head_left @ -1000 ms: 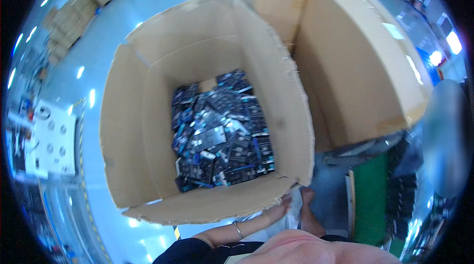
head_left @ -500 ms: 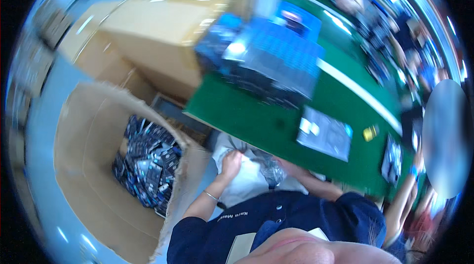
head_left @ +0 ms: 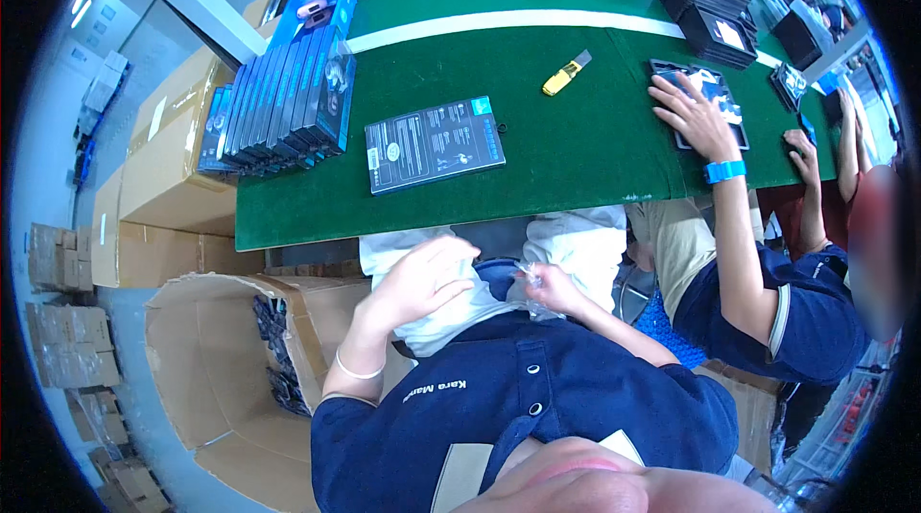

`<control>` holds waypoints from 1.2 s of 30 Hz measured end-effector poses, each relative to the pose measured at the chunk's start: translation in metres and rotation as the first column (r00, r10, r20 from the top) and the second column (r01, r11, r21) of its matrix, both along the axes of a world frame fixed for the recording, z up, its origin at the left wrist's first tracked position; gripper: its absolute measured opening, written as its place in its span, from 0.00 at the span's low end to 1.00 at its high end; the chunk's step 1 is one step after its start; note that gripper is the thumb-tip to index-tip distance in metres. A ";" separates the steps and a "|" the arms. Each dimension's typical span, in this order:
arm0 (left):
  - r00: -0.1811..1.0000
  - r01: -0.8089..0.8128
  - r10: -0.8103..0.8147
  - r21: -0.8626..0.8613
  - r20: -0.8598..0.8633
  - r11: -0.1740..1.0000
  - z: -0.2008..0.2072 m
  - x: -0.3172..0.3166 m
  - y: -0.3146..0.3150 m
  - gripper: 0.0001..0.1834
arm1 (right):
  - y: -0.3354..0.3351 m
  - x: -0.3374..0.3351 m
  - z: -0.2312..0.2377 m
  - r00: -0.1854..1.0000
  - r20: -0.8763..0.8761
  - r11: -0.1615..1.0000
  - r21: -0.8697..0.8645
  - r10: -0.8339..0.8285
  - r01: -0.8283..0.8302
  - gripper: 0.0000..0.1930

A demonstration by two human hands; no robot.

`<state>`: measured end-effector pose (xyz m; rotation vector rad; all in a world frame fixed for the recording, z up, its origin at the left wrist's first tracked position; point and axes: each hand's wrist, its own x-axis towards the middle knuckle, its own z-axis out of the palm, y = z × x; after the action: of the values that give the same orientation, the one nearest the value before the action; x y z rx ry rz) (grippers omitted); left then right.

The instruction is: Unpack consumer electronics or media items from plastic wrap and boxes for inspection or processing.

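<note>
On the near side of the black box point(head_left: 435, 146) on the green surface point(head_left: 566, 163), the right hand point(head_left: 558, 289) grasps clear plastic point(head_left: 529, 277); the left hand point(head_left: 419, 281) has loose, released fingers. Right of the box lies a yellow knife point(head_left: 564, 75)

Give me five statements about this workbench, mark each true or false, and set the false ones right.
1. The person's right hand holds crumpled clear plastic film. True.
2. A flat, rectangular black box with a blue corner lies on the green tabletop. True.
3. The yellow-handled utility knife rests on top of that box. False: it lies apart from the box, on the tabletop.
4. The person's left hand grips that box. False: it is over the person's white cloth trousers.
5. Black-and-blue rectangular packages stand in a row at the tabletop's left end. True.
</note>
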<state>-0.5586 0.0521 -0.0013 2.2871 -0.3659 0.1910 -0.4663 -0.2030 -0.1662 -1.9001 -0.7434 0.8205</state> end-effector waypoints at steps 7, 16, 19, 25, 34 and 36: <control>0.963 -0.260 0.185 0.501 0.195 0.825 0.043 0.105 0.019 0.50 | 0.038 0.046 0.162 0.911 0.361 0.785 0.497 0.201 -0.370 0.05; 0.957 -0.155 0.087 0.238 0.276 0.959 0.049 0.119 0.031 0.64 | 0.066 0.096 0.188 0.954 0.169 0.863 0.485 -0.249 0.139 0.10; 0.919 -0.179 0.121 0.124 0.375 0.976 0.057 0.100 0.020 0.63 | 0.076 0.094 0.214 0.991 0.117 0.873 0.487 -0.072 0.006 0.18; 0.823 -0.228 0.171 0.039 0.541 0.973 0.053 0.099 0.017 0.60 | 0.098 0.084 0.225 0.970 0.243 0.879 0.459 0.018 -0.132 0.19; 0.825 -0.231 0.225 -0.053 0.518 0.972 0.061 0.091 0.011 0.66 | 0.102 0.072 0.220 0.997 0.081 0.748 0.661 0.009 -0.061 0.14; 0.814 -0.216 0.252 -0.130 0.523 0.968 0.053 0.090 0.009 0.67 | 0.103 0.068 0.216 0.995 -0.079 0.731 0.682 0.055 0.014 0.14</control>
<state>-0.4688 0.0607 0.0520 2.1769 -0.3477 0.9732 -0.3983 -0.1003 0.0498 -1.1744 -0.8616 0.5311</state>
